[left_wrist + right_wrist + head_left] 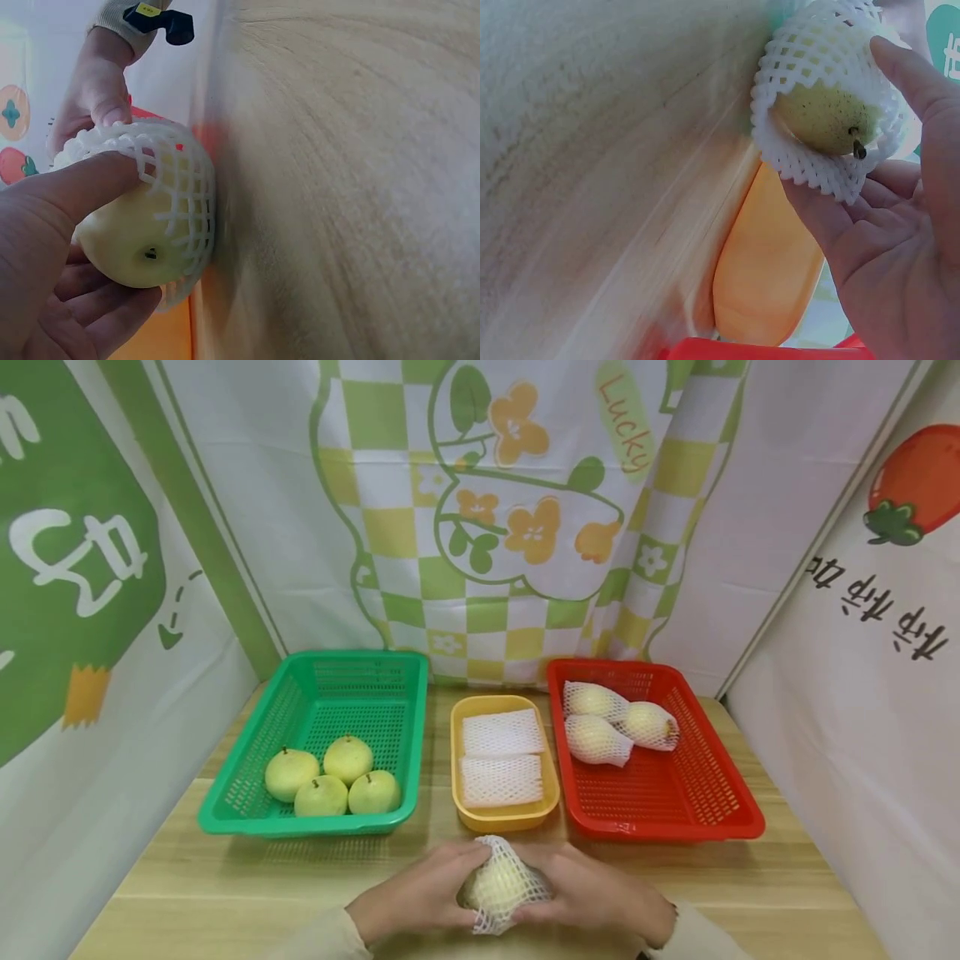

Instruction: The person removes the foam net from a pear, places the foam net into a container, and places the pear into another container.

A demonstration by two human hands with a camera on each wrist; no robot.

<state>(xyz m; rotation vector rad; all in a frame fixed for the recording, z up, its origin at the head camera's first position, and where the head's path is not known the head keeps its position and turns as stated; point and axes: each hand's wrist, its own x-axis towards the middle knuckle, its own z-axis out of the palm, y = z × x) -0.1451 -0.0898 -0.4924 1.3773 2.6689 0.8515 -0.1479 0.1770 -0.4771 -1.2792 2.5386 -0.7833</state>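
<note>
Both hands hold a pale yellow pear (127, 232) low over the wooden table, in front of the yellow tub. A white foam net (504, 885) covers much of the pear. My left hand (423, 893) grips it from the left, thumb over the net and fingers beneath the fruit; the pear's bare end shows in the left wrist view. From the right, my right hand (592, 893) holds the netted pear between thumb and fingers. In the right wrist view, the stem end (832, 124) shows through the net's open mouth.
A green basket (311, 825) with several bare pears (348, 760) stands at left. The yellow tub (506, 818) in the middle holds flat foam nets (501, 779). At right, a red basket (667, 831) contains three netted pears (596, 739).
</note>
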